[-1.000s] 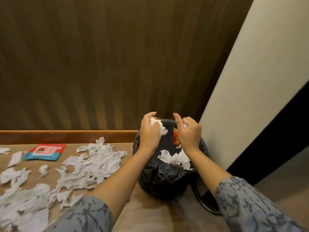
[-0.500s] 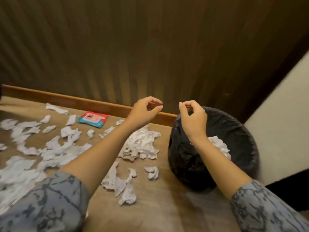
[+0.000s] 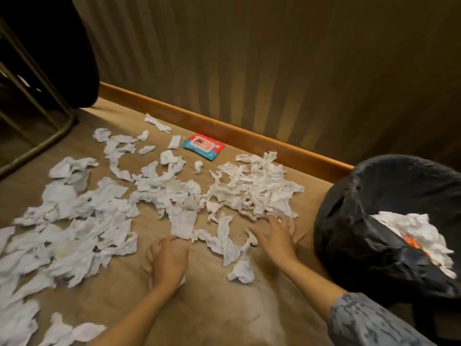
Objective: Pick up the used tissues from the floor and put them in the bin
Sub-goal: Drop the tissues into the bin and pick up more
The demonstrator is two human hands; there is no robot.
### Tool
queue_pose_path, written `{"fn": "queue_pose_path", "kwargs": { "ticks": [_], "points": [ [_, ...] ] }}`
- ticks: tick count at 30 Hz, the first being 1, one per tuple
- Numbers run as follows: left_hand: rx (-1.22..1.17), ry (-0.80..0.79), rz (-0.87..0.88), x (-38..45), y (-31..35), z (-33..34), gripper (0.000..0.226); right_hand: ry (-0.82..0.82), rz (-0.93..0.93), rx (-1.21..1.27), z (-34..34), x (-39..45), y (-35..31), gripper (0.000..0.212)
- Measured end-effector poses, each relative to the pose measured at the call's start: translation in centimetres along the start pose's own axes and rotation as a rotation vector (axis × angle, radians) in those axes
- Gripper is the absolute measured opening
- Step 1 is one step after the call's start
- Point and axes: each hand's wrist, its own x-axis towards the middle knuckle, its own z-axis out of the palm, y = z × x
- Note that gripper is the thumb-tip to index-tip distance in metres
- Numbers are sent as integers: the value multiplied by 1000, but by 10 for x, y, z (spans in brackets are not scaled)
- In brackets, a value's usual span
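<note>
Used tissues (image 3: 159, 193): white, torn, crumpled, strewn across floor (image 3: 212, 308). Left hand (image 3: 167, 262) loosely curled on floor, grip unclear. Right hand (image 3: 275, 236) spread, touching tissue edge, holding nothing. Bin (image 3: 361, 208), black-lined, contains tissues

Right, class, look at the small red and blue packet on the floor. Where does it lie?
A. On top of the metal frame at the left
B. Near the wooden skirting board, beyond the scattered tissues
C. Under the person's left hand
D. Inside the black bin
B: the packet lies flat on the floor just in front of the skirting board, on the far side of the tissues.
</note>
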Motion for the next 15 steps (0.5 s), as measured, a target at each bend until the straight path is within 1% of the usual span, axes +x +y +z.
{"fn": "queue_pose_path", "kwargs": {
  "ticks": [3, 5, 7, 8, 9, 11, 13, 14, 15],
  "points": [
    [36, -40, -44, -14, -44, 20, 63, -139, -108, -33, 26, -14, 15, 80],
    [41, -56, 12, -24, -63, 32, 69, -217, -171, -84, 39, -21, 15, 102],
    [-23, -71, 125, -30, -74, 41, 59, -230, -246, -210, 50, -26, 16, 116],
    [-68, -82, 186, -31, -77, 44, 52, -213, -294, -258, 53, -29, 18, 115],
    [-103, -99, 247, -31, -78, 46, 50, -193, -341, -270, 57, -31, 24, 108],
    [-160, -102, 343, -26, -73, 46, 62, -140, -431, -162, 66, -36, 39, 79],
    [-247, -43, 352, -16, -54, 40, 75, -101, -543, -46, 70, -41, 55, 46],
    [-302, -9, 332, -9, -42, 35, 79, -74, -604, -19, 72, -42, 62, 36],
    [-354, 18, 316, -1, -29, 31, 78, -39, -658, 10, 72, -42, 68, 31]
  ]
}}
